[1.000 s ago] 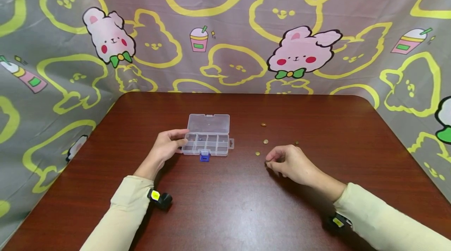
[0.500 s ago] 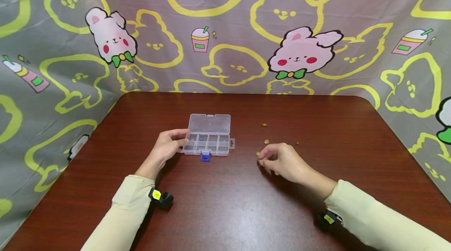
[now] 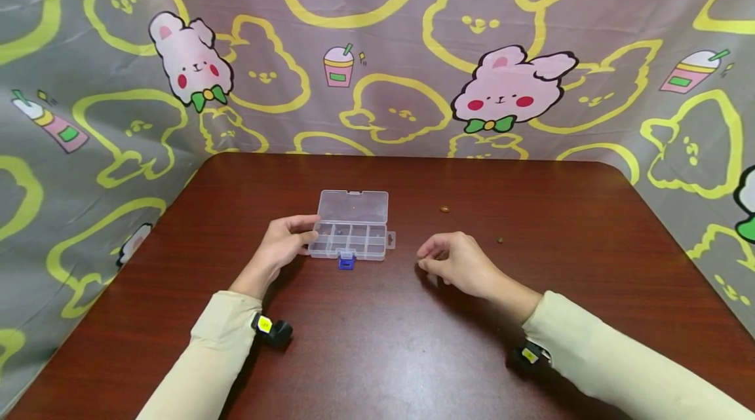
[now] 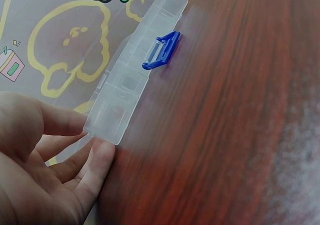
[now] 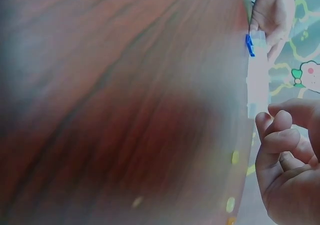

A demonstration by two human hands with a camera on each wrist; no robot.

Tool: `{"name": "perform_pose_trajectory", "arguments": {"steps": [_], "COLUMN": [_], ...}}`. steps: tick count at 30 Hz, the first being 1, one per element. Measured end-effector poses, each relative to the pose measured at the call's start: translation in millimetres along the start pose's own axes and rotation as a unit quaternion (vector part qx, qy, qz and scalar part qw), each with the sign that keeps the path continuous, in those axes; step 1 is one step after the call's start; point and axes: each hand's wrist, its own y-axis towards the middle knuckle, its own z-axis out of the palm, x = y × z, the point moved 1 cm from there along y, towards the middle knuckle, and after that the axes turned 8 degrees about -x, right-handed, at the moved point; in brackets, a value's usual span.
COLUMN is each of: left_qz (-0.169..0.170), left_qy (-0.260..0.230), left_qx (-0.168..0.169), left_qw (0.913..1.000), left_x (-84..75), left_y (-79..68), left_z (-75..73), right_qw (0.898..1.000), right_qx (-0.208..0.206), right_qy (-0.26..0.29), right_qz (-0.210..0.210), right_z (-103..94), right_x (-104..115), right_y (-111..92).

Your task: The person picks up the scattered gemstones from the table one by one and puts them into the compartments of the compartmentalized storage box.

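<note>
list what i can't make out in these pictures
Tiny thing in the right hand: head view, mostly covered by fingertips.
Specks in the clear box: head view, too small to identify.
Two yellow pieces: head view, hidden behind the right hand.
Orange piece: right wrist view, cut off by the bottom edge.

"What colour is the left sleeve [image 3: 203, 358]?"
"Pale, creamy yellow, with wrinkles. The right sleeve [image 3: 625, 349] matches."
"What's by its cuff?"
"A black camera [image 3: 520, 354] with a yellow tag [image 3: 529, 355]. The left camera [image 3: 283, 335] is black too, with another yellow tag [image 3: 264, 324]."
</note>
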Motion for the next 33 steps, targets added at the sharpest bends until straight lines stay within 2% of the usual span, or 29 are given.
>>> {"name": "perform_pose_trajectory", "arguments": {"steps": [20,33], "left_qz": [-0.007,-0.004], "left_qy": [-0.004,-0.009], "left_qx": [-0.003,-0.007], "left_qw": [1.0,0.9999], "left_x": [0.1,0.0], "left_y": [0.3,-0.1], "left_z": [0.9,0.5], "right_qw": [1.0,0.999], "right_qx": [-0.004,-0.022], "right_qy": [0.024,-0.002], "right_qz": [-0.02,-0.031], "right_z": [23.2,37.8], "right_x": [21.9,33.2], "right_y": [25.6,46.3]}}
